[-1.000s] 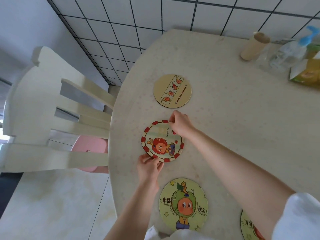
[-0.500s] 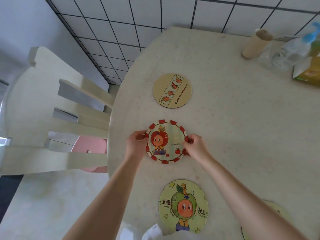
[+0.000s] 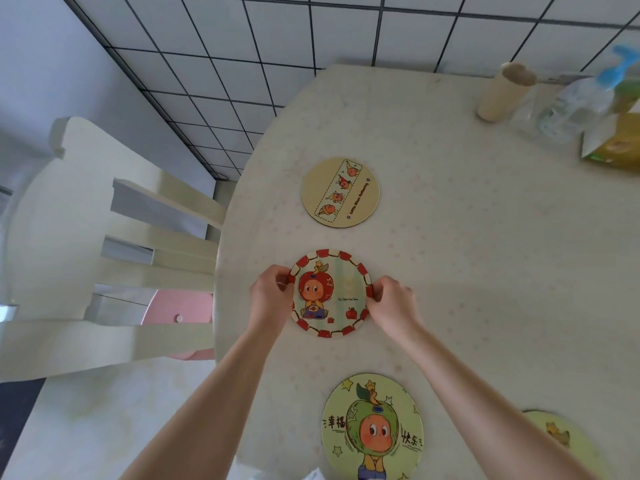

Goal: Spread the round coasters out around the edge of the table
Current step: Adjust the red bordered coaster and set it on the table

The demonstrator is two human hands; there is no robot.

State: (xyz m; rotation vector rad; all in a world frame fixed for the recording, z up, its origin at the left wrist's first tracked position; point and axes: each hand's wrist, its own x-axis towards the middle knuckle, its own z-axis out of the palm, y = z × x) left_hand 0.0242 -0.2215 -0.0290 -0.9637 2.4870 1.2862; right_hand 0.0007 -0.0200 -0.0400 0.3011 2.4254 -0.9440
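A round coaster with a red-and-cream checked rim and an apple-headed figure (image 3: 330, 293) lies flat near the left edge of the cream table (image 3: 485, 254). My left hand (image 3: 272, 294) pinches its left rim and my right hand (image 3: 391, 301) pinches its right rim. Farther along the edge lies a tan coaster with a strip of small figures (image 3: 341, 192). Nearer to me sits a green coaster with a green-apple figure (image 3: 372, 427). A fourth yellow-green coaster (image 3: 557, 441) shows at the lower right, partly hidden by my right forearm.
A cream slatted chair (image 3: 114, 244) stands close against the table's left edge, with a pink stool (image 3: 176, 308) under it. At the table's far right stand a cardboard tube (image 3: 502, 91), a clear bottle with a blue cap (image 3: 581, 102) and a yellow box (image 3: 616, 143). A tiled wall runs behind.
The red-rimmed coaster has been turned so its figure stands upright. My hands went from its near and far rim to its left and right rim.
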